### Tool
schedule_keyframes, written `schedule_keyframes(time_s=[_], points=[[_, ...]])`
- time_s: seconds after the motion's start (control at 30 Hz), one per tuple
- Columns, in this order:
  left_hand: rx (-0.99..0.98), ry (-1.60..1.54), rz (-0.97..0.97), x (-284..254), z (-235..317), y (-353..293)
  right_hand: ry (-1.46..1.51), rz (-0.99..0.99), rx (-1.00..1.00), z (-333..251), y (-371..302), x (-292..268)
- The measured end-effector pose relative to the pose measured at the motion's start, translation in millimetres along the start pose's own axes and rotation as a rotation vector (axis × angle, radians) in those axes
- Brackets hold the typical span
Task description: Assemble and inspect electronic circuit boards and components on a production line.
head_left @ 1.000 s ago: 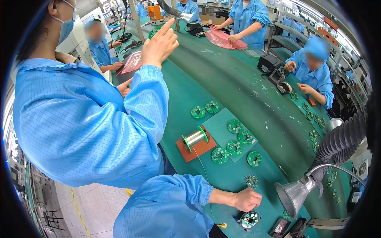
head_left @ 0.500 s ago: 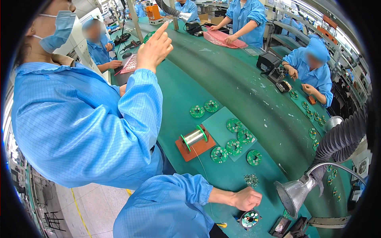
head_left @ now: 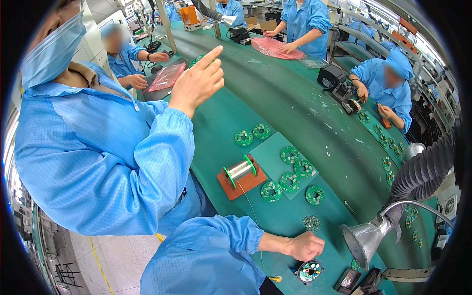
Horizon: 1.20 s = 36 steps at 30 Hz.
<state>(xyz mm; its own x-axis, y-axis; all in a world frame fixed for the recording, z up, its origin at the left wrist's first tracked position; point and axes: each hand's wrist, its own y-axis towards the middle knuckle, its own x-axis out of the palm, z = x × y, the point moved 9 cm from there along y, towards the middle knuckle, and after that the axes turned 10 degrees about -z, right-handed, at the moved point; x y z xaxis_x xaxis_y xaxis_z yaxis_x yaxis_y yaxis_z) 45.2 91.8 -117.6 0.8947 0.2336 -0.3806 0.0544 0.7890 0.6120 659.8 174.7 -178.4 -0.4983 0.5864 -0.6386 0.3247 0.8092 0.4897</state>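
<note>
At the left, a co-worker's raised hand (head_left: 199,86), index finger extended over the table (head_left: 223,125), could draw attention away from the near work. To its right, the wire spool (head_left: 240,170) sits on a brown base; its thin wire (head_left: 250,200) runs nearward past the person's forearm (head_left: 275,243), so a sideways swing of that arm might snag the strand and tug the spool. Farther right, green ring-shaped boards (head_left: 296,182) lie close together, some near the panel's edge, where a sleeve could push them. The left hand (head_left: 307,247) is curled, fingers folded under; I cannot tell whether they pinch anything. Just nearside is the round assembly (head_left: 309,271), which a dropping wrist might tip; just farside, loose small parts (head_left: 310,223) could scatter if brushed. Rightmost, the metal hood (head_left: 364,243) leaves limited elbow room. The right hand is out of view.
</note>
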Motion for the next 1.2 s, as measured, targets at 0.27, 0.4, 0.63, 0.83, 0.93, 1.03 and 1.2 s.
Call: schedule_keyframes(time_s=[0.27, 0.4, 0.63, 0.83, 0.93, 1.03, 1.2], points=[[-0.007, -0.007, 0.012, -1, 0, -1, -0.018, 0.0, -0.031, 9, 0, -1], [-0.014, -0.013, 0.012, -1, 1, -1, 0.026, -0.002, -0.081, 8, -3, -2], [-0.028, -0.016, 0.012, -2, -1, 5, -0.016, -0.024, 0.026, 1, -2, -2], [-0.033, -0.015, 0.012, -4, 4, 4, 0.061, -0.021, 0.019, 1, -3, -2], [-0.027, -0.034, 0.013, -5, 3, 4, -0.03, -0.034, -0.022, 9, -1, -4], [-0.036, -0.039, 0.006, -4, 2, 4, 0.036, -0.021, -0.023, 17, -1, -3], [-0.023, -0.039, 0.009, -3, 2, 3, 0.022, -0.01, -0.015, 21, -1, -1]])
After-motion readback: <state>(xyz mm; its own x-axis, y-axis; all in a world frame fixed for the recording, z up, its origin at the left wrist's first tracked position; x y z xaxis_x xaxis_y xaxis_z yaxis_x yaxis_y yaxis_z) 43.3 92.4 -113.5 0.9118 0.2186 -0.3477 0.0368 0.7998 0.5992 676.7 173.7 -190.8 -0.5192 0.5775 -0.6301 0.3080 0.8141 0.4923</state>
